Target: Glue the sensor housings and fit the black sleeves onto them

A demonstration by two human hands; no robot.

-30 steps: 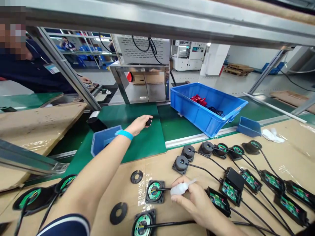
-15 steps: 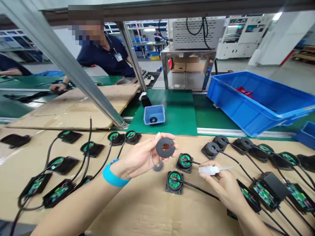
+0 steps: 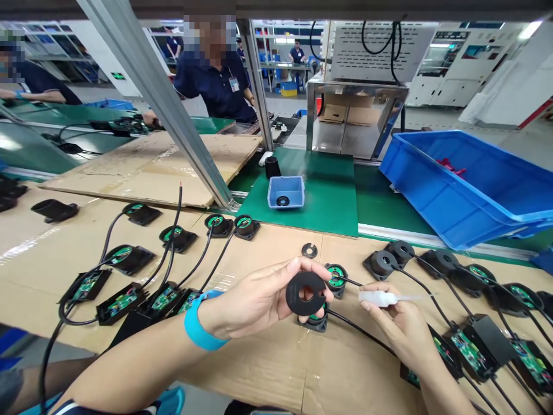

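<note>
My left hand (image 3: 268, 294) holds a black slotted ring (image 3: 306, 294) by its edges between thumb and fingers, its flat face toward me. In my right hand (image 3: 400, 323) is a small white translucent bottle (image 3: 378, 298) with a thin nozzle pointing right. Behind the ring, partly hidden by it and my fingers, sits a round black housing with a green board (image 3: 315, 323). Another such housing (image 3: 336, 279) stands just beyond, with a black cable running right. A second slotted ring (image 3: 309, 250) lies on the cardboard past my left hand.
Several cabled housings (image 3: 129, 259) and open circuit boxes (image 3: 123, 302) lie at left; more housings (image 3: 382, 264) and boxes (image 3: 470, 346) at right. A small blue bin (image 3: 286, 193) stands on the green mat (image 3: 332, 202). A large blue crate (image 3: 466, 190) is back right. Co-workers stand behind the metal post (image 3: 173, 115).
The camera view has shifted. My left hand with the ring has moved nearer and lower, now covering part of the near housing. My right hand keeps the bottle.
</note>
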